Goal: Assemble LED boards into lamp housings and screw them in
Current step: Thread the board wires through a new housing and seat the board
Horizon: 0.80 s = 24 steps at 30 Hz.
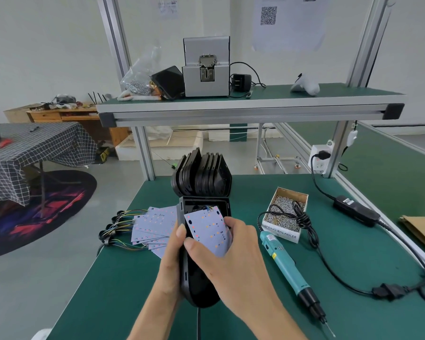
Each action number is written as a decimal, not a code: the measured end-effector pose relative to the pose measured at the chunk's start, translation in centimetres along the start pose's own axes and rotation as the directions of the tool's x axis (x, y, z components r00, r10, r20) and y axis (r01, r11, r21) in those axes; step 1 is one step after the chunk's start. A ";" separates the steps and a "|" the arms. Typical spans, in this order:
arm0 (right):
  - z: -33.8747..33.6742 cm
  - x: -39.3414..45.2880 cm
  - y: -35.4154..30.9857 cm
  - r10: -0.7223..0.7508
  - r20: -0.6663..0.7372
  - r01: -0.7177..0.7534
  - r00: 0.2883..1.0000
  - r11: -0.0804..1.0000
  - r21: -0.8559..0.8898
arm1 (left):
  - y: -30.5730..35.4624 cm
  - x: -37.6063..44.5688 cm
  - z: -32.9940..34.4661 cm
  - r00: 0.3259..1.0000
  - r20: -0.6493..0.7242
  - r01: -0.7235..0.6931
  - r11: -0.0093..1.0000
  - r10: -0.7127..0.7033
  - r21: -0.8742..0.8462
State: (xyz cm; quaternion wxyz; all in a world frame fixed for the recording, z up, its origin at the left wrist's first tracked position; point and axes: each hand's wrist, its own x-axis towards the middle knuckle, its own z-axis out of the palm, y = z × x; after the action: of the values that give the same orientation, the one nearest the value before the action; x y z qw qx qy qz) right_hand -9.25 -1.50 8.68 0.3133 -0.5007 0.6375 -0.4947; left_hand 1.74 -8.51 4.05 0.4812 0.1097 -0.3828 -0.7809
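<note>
While left hand (173,251) grips housing (192,278) and right hand (228,256) pinches LED board (207,229), seat flat, wires tucked, before screwing.

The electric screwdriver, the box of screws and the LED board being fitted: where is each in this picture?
electric screwdriver (284,261): head view, on its teal handle.
box of screws (285,212): head view, on the screws inside.
LED board (210,230): head view, on its white face.

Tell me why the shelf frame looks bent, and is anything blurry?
Head view: the wide-angle lens bows the aluminium posts outward toward the edges; soft, even light, faint shadows on the green table; the LED board is sharp, but the wall notices are too soft to read.
</note>
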 end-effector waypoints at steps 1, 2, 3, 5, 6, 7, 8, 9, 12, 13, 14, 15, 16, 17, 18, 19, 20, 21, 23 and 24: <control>0.0 0.0 -0.1 -0.003 -0.003 0.003 1.000 1.000 -0.003 | 0.0 0.0 0.0 0.998 0.055 0.006 1.000 -0.005 -0.019; 0.1 0.0 -0.1 0.003 -0.005 -0.003 1.000 1.000 -0.004 | 0.1 -0.1 -0.1 0.994 0.111 0.008 0.998 -0.002 -0.055; 0.1 0.0 -0.2 0.011 -0.005 -0.011 1.000 1.000 0.000 | 0.2 -0.1 -0.2 0.990 0.143 0.006 0.995 0.009 -0.098; 0.1 -0.1 -0.3 0.016 -0.012 -0.016 1.000 1.000 0.010 | -0.1 0.0 -0.2 0.993 0.118 -0.004 0.997 0.013 -0.079; 0.1 -0.2 -0.4 0.016 -0.018 -0.016 1.000 1.000 0.017 | -0.5 -0.1 -0.3 0.997 0.068 -0.028 0.999 0.029 -0.018; 0.1 -0.3 -0.3 0.017 -0.029 -0.016 0.999 1.000 0.022 | -0.7 -0.1 -0.5 0.998 0.000 -0.063 0.998 0.063 0.030; 0.2 -0.4 -0.2 0.018 -0.043 -0.017 0.999 1.000 0.023 | -1.0 -0.1 -0.7 0.994 -0.052 -0.088 0.994 0.091 0.057; 0.2 -0.5 -0.1 0.016 -0.052 -0.015 0.999 1.000 0.019 | -1.2 -0.2 -0.8 0.992 -0.077 -0.096 0.993 0.102 0.067; 0.1 -0.7 -0.1 0.012 -0.028 -0.013 1.000 1.000 -0.020 | -1.1 -0.4 -0.7 0.988 -0.132 -0.071 0.995 0.080 0.067; -0.1 -0.6 -0.1 0.016 0.001 -0.016 1.000 0.999 -0.045 | -1.0 -0.5 -0.8 0.988 -0.141 -0.053 0.996 0.063 0.072; -0.3 -0.5 -0.1 0.025 0.037 -0.022 0.999 0.997 -0.071 | -0.9 -0.6 -1.0 0.987 -0.153 -0.035 0.996 0.048 0.084; -0.5 -0.4 -0.1 0.035 0.080 -0.027 0.996 0.995 -0.092 | -0.7 -0.7 -1.2 0.986 -0.161 -0.021 0.995 0.037 0.102; -0.8 -0.2 -0.1 0.045 0.124 -0.032 0.991 0.994 -0.105 | -0.5 -0.7 -1.5 0.986 -0.161 -0.010 0.992 0.031 0.129; -1.0 -0.1 0.0 0.052 0.166 -0.035 0.985 0.994 -0.106 | -0.3 -0.7 -1.7 0.988 -0.153 -0.007 0.986 0.032 0.167; -1.3 0.1 0.1 0.059 0.203 -0.041 0.977 0.995 -0.094 | -0.1 -0.6 -1.8 0.990 -0.137 -0.014 0.978 0.043 0.207; -1.5 0.3 0.2 0.062 0.230 -0.049 0.971 0.997 -0.065 | 0.1 -0.6 -1.8 0.991 -0.118 -0.032 0.968 0.063 0.247; -1.7 0.4 0.4 0.062 0.246 -0.057 0.967 0.998 -0.030 | 0.2 -0.5 -1.8 0.992 -0.098 -0.053 0.957 0.084 0.285; -1.7 0.5 0.5 0.053 0.252 -0.055 0.966 0.999 0.001 | 0.3 -0.5 -1.8 0.992 -0.087 -0.061 0.950 0.092 0.307; -1.8 0.5 0.7 0.024 0.245 -0.031 0.969 0.999 0.026 | 0.3 -0.4 -1.6 0.996 -0.075 -0.015 0.957 0.039 0.289; -1.7 0.4 0.7 0.007 0.240 -0.014 0.971 1.000 0.027 | 0.2 -0.5 -1.4 0.998 -0.056 0.013 0.967 0.002 0.256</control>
State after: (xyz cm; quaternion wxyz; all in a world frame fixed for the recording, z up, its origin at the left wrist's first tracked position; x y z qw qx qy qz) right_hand -11.16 -1.32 8.59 0.3979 -0.5486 0.5905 -0.4382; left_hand 2.93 -8.86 3.13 0.4714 0.1937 -0.4665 -0.7229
